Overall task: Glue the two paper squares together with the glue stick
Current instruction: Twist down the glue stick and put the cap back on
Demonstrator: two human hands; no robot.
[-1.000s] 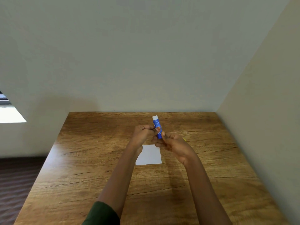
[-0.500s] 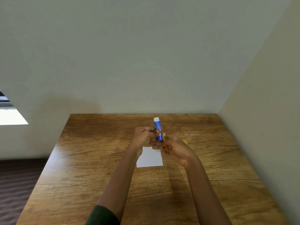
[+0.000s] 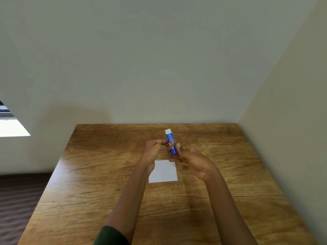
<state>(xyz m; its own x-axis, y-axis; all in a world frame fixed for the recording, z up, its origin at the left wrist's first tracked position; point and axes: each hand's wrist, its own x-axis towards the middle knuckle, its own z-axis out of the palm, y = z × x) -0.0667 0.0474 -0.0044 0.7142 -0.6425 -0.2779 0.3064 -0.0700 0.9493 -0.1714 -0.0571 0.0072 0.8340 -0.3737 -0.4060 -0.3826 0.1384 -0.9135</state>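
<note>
The glue stick [image 3: 169, 137] is being held nearly upright, white end up, above the desk [image 3: 106, 191] — the left hand [image 3: 155, 147] is pinching its middle while the right hand [image 3: 192, 160] is gripping its lower end. A white paper square [image 3: 164, 173] is lying flat on the desk, just beneath the hands.

One wide-angle view from a camera on the person's head, looking forward and down; the wooden worktop [image 3: 85, 200] lies close below and fills the lower half; the left hand [image 3: 154, 149] and right hand [image 3: 192, 163] reach in from the bottom edge, meeting mid-frame; the camera faces a room corner, back wall [image 3: 141, 59] ahead, side wall [image 3: 292, 112] at right; floor [image 3: 19, 200] at lower left.
</note>
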